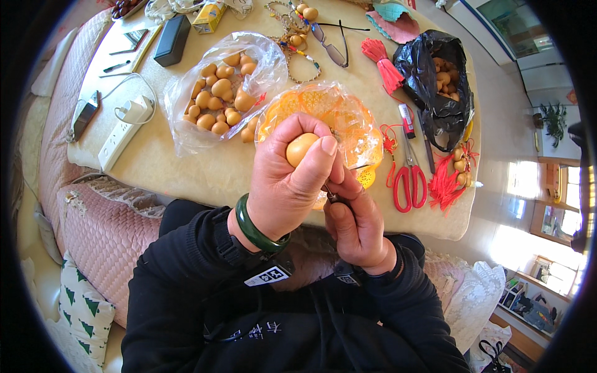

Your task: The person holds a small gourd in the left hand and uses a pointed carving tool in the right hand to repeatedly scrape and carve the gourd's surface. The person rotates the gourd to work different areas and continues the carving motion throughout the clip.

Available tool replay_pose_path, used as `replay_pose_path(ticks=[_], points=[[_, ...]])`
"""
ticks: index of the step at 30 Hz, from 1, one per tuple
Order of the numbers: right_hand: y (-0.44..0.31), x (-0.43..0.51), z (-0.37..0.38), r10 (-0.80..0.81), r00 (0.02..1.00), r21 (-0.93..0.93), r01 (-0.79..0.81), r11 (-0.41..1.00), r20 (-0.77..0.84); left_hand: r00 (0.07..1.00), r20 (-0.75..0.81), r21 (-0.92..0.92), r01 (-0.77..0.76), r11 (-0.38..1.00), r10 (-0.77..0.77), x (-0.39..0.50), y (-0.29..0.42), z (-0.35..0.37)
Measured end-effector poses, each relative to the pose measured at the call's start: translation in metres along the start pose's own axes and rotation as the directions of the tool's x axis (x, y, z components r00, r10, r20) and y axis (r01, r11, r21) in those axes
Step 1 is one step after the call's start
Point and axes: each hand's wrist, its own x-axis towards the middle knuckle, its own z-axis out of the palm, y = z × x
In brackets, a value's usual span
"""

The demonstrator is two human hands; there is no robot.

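Observation:
My left hand (284, 182), with a dark green bangle at its wrist, is closed around a small tan gourd (301, 148). The gourd's rounded end shows between thumb and forefinger; its other end is hidden in the fist. Just below, my right hand (357, 228) pinches a thin metal tool (332, 195) with a dark handle, perhaps an awl. Its tip points up under my left fist, and whether it touches the gourd is hidden. Beneath both hands lies an orange openwork plastic basket (368, 177) lined with a clear plastic bag (357, 119).
Left of the basket a clear bag (175, 114) holds several gourds (221, 88). To the right lie red-handled scissors (409, 184), a glue stick (406, 120), red tassels (445, 189) and a black bag (436, 46) of gourds. Sunglasses (335, 53) and a power strip (116, 142) also occupy the table.

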Motion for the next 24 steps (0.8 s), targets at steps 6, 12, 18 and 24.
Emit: replay_pose_path(ticks=[6,12,18,24], points=[[0.0053,-0.0026,-0.0002,-0.015,1.0,-0.018,0.015,1.0,0.005,1.0,-0.002,0.032,0.004,0.999,-0.004,-0.0008,-0.0016,0.0011],[0.0036,-0.0025,-0.0017,-0.002,1.0,0.0,0.002,1.0,0.018,1.0,-0.006,0.056,0.002,0.998,-0.002,-0.0025,-0.001,0.0023],[-0.0009,0.0018,-0.0038,-0.038,0.998,-0.05,0.041,0.998,0.046,1.0,-0.002,0.012,0.006,1.0,-0.006,0.001,-0.0023,-0.0019],[0.0009,-0.0025,-0.0014,-0.004,1.0,0.03,0.003,1.0,0.006,1.0,0.006,0.013,0.001,1.0,-0.001,-0.0005,-0.0012,-0.0002]])
